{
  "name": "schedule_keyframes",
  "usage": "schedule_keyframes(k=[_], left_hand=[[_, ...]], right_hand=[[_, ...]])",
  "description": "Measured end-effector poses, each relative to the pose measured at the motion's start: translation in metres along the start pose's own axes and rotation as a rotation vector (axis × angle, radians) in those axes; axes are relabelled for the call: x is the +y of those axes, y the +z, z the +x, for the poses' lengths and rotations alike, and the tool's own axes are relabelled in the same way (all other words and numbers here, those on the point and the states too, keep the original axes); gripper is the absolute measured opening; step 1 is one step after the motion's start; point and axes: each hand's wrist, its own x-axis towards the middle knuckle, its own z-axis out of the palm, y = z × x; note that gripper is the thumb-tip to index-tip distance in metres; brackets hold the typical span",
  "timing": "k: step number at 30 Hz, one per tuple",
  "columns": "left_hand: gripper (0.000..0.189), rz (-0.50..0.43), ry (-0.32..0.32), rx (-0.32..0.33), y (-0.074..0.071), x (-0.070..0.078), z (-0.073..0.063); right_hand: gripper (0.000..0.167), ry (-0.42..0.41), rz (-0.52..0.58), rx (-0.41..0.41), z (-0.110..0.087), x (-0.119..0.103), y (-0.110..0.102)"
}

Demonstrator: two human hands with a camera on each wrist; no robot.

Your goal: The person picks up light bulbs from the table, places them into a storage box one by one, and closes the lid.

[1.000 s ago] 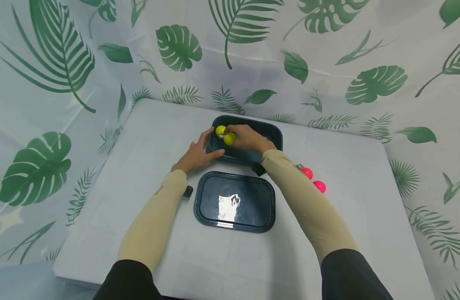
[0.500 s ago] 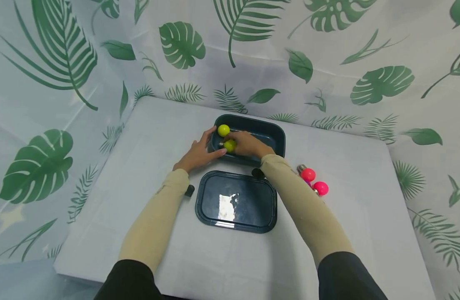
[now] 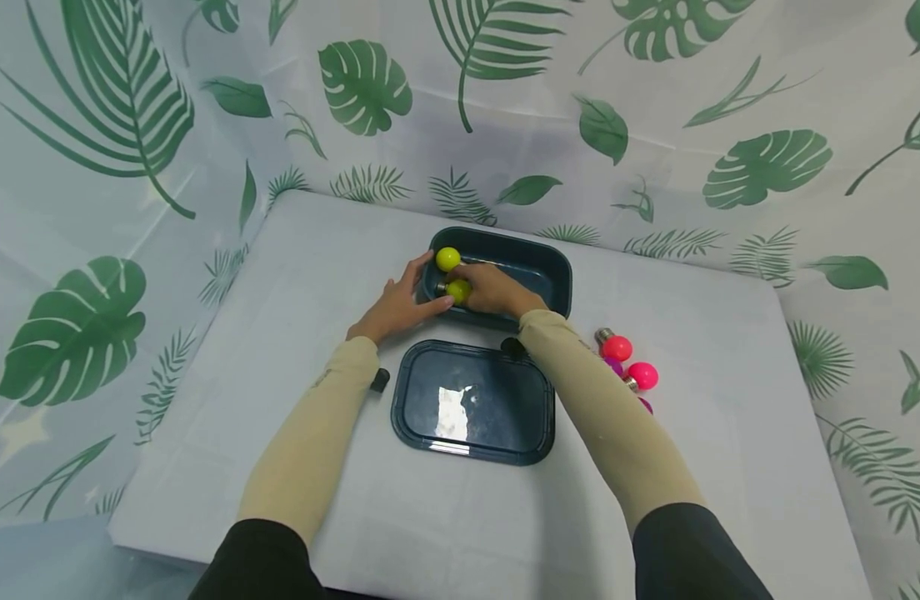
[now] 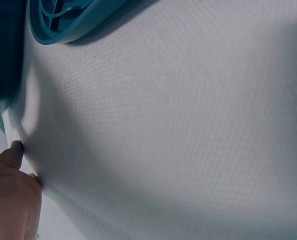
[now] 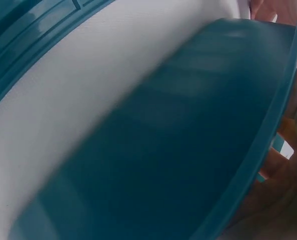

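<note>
A yellow light bulb (image 3: 457,291) is pinched in my right hand (image 3: 493,290), low in the left end of the dark teal plastic box (image 3: 546,283). Its metal screw base points left. A second yellow bulb (image 3: 448,258) lies behind it in the box's back left corner. My left hand (image 3: 392,310) rests against the box's front left corner, fingers along the left side and thumb at the front. In the right wrist view the box wall (image 5: 163,125) hides most of the right hand's fingers.
The box's lid (image 3: 505,400) lies flat in front of it on the white table. Right of my right forearm lie pink bulbs (image 3: 617,347) and purple bulbs (image 3: 613,365), partly hidden by the sleeve. A leaf-print curtain (image 3: 535,158) hangs behind the table.
My right hand has lowered the yellow bulb toward the box's front left, apart from the other yellow bulb. My left hand keeps its place. The view has shifted slightly, showing more purple bulbs.
</note>
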Motion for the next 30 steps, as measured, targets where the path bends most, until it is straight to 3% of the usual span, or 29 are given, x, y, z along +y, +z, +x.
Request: schedule_keyframes(k=[5,13,18,24,30], left_hand=[[0.100,0.005,-0.001,0.004,0.000,0.001,0.001],[0.100,0.020,0.006,0.000,0.001,0.000,0.002],[0.100,0.016,-0.004,0.002,0.001,0.002,0.001],[0.101,0.005,-0.050,0.002,0.000,0.004,-0.001],[0.103,0.008,-0.025,0.002,0.002,0.002,-0.001]], right_hand=[[0.045,-0.018,-0.003,0.012,-0.002,-0.001,0.001],[0.048,0.032,-0.007,0.000,-0.008,-0.009,-0.003],[0.047,-0.006,0.001,0.001,-0.012,-0.006,-0.006],[0.053,-0.023,0.003,0.029,-0.023,-0.003,-0.012],[0.054,-0.036,-0.021,0.074,-0.043,-0.003,-0.022]])
